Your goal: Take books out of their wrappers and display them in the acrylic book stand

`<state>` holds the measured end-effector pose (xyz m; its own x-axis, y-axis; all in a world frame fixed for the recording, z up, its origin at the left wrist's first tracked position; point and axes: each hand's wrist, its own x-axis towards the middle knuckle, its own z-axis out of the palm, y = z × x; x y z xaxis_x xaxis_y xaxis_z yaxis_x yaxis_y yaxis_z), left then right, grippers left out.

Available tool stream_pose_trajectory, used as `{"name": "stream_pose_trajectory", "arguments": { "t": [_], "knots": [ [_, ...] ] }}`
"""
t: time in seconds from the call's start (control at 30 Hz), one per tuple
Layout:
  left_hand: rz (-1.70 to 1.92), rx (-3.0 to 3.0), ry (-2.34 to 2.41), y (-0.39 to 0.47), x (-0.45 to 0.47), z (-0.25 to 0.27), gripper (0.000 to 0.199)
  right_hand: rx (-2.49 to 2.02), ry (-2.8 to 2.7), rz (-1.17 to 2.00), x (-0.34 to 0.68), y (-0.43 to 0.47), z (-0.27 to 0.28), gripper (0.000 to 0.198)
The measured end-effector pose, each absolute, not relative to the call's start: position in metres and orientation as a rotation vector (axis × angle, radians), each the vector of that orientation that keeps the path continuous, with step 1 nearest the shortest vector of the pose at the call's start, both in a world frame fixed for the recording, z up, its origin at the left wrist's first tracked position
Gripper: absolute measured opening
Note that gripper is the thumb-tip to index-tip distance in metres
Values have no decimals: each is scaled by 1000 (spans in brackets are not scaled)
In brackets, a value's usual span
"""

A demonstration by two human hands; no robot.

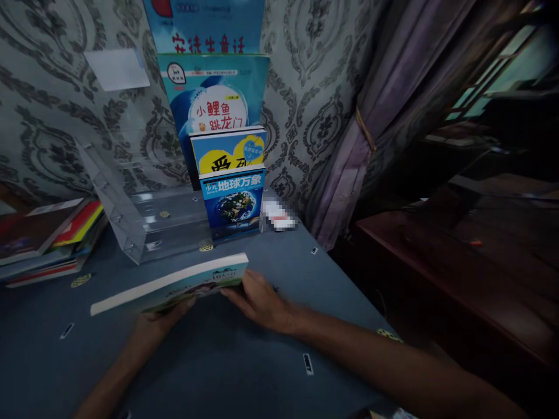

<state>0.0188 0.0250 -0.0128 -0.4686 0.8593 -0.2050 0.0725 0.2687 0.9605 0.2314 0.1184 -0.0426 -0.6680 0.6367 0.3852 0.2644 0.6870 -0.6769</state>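
Observation:
A paperback book [205, 288] with a pale green and blue illustrated cover is held tilted above the table, its white page edge facing up. My left hand [163, 317] grips its lower edge, the thumb lying on the cover. At the book's right end my right hand [262, 299] is closed on it, fingers partly hidden behind. Beyond it stands a clear acrylic tiered book rack [117, 203]. Its right side holds a blue earth-cover book [233, 203], a yellow-and-blue book [231, 151], a teal book [218, 87] and a taller blue book [209, 23] at the back.
Several stacked books [48, 238] lie at the far left of the blue-grey table [218, 372]. A blurred-out white item [279, 215] sits right of the rack. Patterned wallpaper is behind, with a tied purple curtain [349, 139] and dark red furniture [437, 279] at right.

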Motion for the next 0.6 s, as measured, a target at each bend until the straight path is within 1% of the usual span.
{"name": "stream_pose_trajectory", "arguments": {
  "t": [0.17, 0.33, 0.47, 0.53, 0.6],
  "knots": [
    [1271, 895, 1870, 25, 22, -11, 31, -621, -2256, 802, 232, 116, -43, 29],
    [1195, 1031, 1775, 28, 26, -2, 24, -641, -2249, 866, 235, 114, -41, 34],
    [1237, 977, 1682, 31, 22, -3, 23, -658, -2221, 936, 239, 112, -35, 36],
    [1221, 1000, 1632, 31, 18, -5, 22, -639, -2217, 944, 240, 112, -34, 36],
    [1194, 1085, 1617, 32, 16, -6, 17, -632, -2223, 925, 240, 113, -36, 35]
  ]
}}
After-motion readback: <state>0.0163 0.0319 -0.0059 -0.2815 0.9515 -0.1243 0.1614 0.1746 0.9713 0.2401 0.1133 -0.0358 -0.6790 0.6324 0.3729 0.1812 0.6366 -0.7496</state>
